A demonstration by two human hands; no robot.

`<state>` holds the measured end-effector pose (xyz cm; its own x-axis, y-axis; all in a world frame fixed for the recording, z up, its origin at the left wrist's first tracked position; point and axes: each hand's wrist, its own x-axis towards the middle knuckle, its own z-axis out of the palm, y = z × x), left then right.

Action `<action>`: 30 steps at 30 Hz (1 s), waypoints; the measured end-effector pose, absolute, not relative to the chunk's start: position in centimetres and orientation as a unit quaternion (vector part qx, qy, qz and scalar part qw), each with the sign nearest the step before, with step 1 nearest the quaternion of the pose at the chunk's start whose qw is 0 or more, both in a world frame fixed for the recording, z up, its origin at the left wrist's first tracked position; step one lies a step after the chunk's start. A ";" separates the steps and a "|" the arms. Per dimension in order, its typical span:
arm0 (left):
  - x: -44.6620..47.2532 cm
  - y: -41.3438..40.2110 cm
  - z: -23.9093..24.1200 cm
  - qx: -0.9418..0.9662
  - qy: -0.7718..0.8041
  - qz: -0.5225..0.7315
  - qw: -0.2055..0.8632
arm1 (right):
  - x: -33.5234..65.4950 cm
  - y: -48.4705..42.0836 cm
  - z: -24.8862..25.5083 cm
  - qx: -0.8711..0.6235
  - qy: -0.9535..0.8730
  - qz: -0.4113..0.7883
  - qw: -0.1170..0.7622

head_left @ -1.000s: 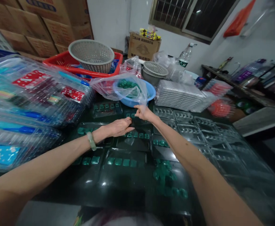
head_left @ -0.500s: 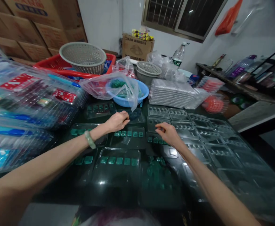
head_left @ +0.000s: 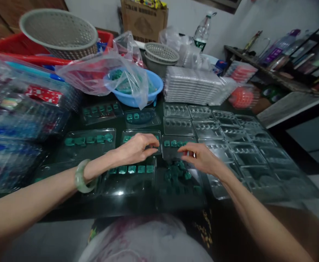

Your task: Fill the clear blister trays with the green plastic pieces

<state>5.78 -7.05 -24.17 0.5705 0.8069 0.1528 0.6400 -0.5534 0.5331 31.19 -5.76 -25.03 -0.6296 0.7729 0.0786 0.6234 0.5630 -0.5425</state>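
On the dark surface before me, clear trays lie in rows. The person's left hand hangs over one tray and the right hand over the next, both half-curled, though I cannot tell whether either grips anything. Green pieces sit lined up in some trays and heaped just nearer the person; a light fingertip touch, wrists lifted clear, seems best to keep each row straight.

Workroom: apparently small-scale packing workshop.
Tabletop: laid with rows of clear trays.
Left side: stacked with filled packs.
Cardboard box: set by wall.
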 end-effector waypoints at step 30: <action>10.4 -7.1 -25.9 0.346 0.419 0.363 0.757 | 26.7 -8.4 -26.3 -0.426 -0.760 0.282 0.402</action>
